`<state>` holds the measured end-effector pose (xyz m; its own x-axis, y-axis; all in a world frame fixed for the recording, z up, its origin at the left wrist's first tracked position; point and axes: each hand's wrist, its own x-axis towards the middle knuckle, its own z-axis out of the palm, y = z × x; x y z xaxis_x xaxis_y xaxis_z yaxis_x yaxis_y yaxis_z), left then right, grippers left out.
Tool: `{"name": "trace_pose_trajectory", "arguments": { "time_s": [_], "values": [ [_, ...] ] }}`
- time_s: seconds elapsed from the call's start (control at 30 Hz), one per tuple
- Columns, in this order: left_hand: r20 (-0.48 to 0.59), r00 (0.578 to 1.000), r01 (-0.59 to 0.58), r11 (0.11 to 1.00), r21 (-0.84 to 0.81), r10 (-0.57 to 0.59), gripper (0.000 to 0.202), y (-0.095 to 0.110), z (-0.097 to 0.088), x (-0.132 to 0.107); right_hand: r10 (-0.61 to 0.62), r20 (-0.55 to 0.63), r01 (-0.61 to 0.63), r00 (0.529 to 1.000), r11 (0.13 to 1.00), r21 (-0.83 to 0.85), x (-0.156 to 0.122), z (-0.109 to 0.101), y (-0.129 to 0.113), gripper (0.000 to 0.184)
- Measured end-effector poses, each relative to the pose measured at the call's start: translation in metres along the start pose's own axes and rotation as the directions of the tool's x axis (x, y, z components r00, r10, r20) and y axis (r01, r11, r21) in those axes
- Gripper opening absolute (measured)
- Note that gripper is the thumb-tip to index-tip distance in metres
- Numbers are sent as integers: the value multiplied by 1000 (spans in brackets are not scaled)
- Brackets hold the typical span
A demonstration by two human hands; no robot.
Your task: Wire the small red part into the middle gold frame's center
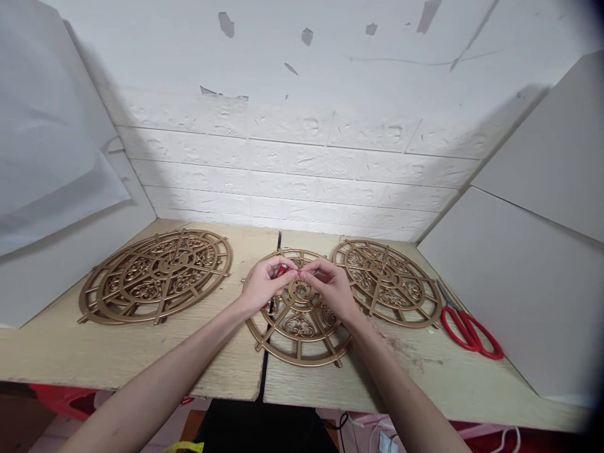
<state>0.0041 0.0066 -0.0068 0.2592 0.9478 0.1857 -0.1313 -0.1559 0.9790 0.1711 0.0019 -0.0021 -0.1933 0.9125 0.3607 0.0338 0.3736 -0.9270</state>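
Observation:
A round gold openwork panel (299, 361), with spokes and scroll ornaments, lies flat in front of me across the seam of two tabletops. Both hands meet above its centre with their fingertips almost touching. My left hand (267, 283) is closed around a small red-handled tool (282, 270), mostly hidden by the palm, while thumb and forefinger pinch towards the right hand. Thumb and forefinger of my right hand (333, 289) are pressed together too. Whatever sits between the fingertips is too small to make out; it may be thin wire.
Stacked gold panels (160, 308) lie at the left, and another gold panel (406, 322) at the right, with thin wires at their centres. Red-handled scissors (472, 330) rest by the right-hand board (519, 283). A white brick-patterned wall (302, 163) closes off the back.

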Motion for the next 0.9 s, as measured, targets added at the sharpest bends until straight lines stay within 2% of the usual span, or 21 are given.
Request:
{"name": "trace_pose_trajectory", "arguments": {
  "time_s": [0.33,0.57,0.73,0.9],
  "values": [
    [8,1000,2,1000,31,-2,25,4,3,-1,22,4,-22,1000,999,30,-1,-1,-1,18],
    [6,1000,11,1000,12,-11,25,5,4,-2,47,-52,-45,998,998,37,-1,-2,-5,22],
    [-11,1000,0,1000,-3,0,25,4,4,-2,79,39,-84,996,986,145,-1,0,-4,24],
    [1,1000,7,1000,-23,-7,26,4,5,-2,106,39,-112,994,978,178,-1,0,-3,27]
  ]
}}
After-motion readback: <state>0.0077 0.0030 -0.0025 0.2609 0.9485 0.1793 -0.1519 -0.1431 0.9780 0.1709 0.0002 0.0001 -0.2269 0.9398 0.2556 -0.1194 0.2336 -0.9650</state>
